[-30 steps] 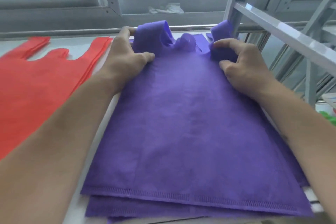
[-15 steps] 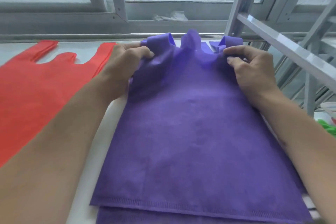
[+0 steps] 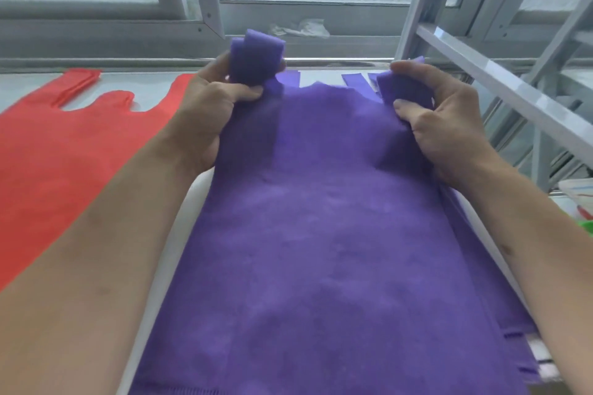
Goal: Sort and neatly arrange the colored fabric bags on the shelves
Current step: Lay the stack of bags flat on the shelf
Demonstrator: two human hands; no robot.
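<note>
A stack of purple fabric bags (image 3: 321, 234) lies on the white shelf surface (image 3: 179, 234) in front of me. My left hand (image 3: 208, 102) grips the bunched left handles of the purple bags, which stick up above my fingers. My right hand (image 3: 439, 119) grips the bunched right handles. The far top edge of the upper bags is raised off the shelf, and purple handle strips of lower bags show flat behind it. A stack of red fabric bags (image 3: 64, 154) lies flat to the left.
A grey metal shelf frame (image 3: 500, 80) slants down on the right, close to my right hand. Window bars and a sill (image 3: 288, 16) run behind the shelf. Something green (image 3: 587, 228) shows at the right edge.
Both hands have gathered the purple handles into bunches and lifted them, pulling the top bags toward me and uncovering the handles of the bags beneath.
</note>
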